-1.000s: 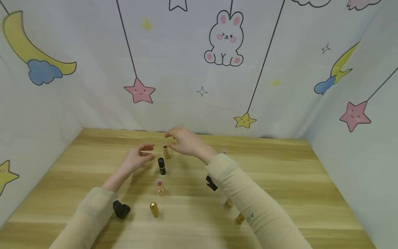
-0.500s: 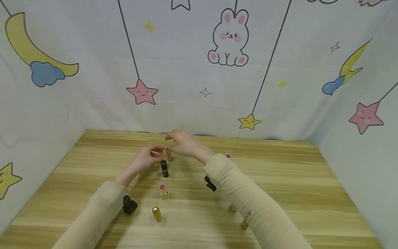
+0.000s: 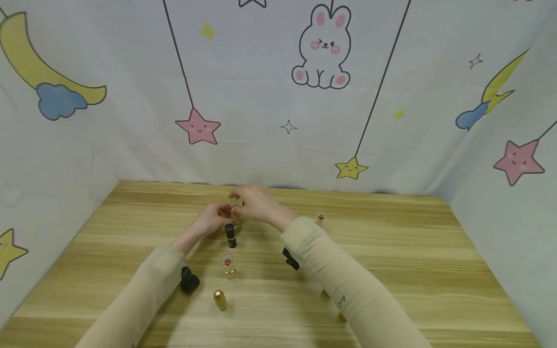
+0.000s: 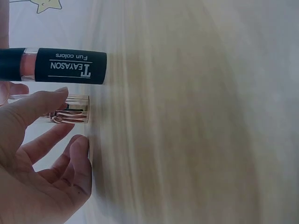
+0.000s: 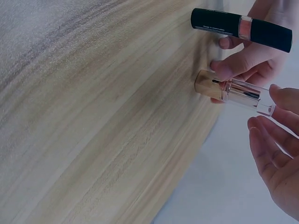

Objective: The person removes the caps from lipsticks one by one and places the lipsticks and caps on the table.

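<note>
At the back of the table a lipstick stands upright, gold at the base with a clear cap. My left hand pinches its lower part between thumb and fingers, as the left wrist view shows. The fingertips of my right hand close on the top end of the clear cap from the other side. In the head view both hands mostly hide this lipstick. Right in front of it stands a black lipstick tube with a pinkish band and white lettering, which neither hand holds.
Nearer along the same row stand another clear-capped lipstick and a gold bullet-shaped tube. On the right is one more clear-capped lipstick. The right sleeve nearly covers two gold pieces. A printed curtain borders the wooden table.
My left hand has moved right and its fingers have come onto the lipstick's base. My right hand has lowered slightly, its fingertips drawing in on the cap.
</note>
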